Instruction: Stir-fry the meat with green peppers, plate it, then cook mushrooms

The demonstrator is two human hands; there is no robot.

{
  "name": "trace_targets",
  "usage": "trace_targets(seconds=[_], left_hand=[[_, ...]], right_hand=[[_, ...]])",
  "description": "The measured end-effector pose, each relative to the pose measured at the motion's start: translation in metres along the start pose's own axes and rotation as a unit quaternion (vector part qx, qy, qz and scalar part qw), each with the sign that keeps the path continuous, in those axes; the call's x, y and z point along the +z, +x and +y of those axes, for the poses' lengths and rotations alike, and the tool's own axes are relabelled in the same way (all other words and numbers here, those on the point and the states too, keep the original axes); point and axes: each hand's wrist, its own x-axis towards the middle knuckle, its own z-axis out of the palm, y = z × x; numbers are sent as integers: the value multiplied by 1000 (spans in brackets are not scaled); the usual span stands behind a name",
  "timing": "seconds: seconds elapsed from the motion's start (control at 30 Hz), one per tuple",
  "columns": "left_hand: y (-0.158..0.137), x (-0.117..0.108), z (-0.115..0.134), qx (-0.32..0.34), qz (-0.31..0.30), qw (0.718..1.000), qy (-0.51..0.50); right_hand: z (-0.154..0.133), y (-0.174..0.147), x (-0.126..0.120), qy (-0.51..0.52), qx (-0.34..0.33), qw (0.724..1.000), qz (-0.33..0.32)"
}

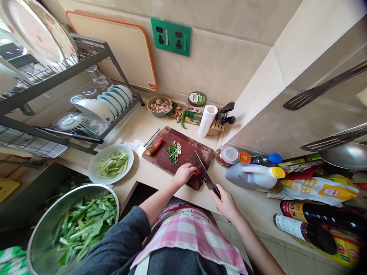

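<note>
My right hand point(226, 202) is closed round the black handle of a kitchen knife point(204, 170), whose dark blade lies slantwise over the right part of the cutting board point(155, 160). Beside the blade, my left hand point(185, 174) presses with bent fingers on a small piece of red chili pepper point(197, 172), mostly hidden by the fingertips. Chopped green and white scallion point(173, 152) forms a small heap mid-board. A larger orange-red pepper point(154, 146) rests at the board's left end.
Left of the board stands a plate point(91, 168) of sliced pale green vegetable. A metal bowl point(116, 194) of leafy greens sits nearer me. Behind are a bowl of garlic point(159, 106), a paper roll point(207, 121) and a knife block point(216, 130). Bottles and a jug point(243, 176) line the right.
</note>
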Motion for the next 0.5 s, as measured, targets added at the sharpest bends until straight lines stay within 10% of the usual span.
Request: trace_targets(seconds=[0.5], left_hand=[[-3,12,0,-11,11,1000,3]], right_hand=[[-16,4,-12,-166,-31,985,-34]])
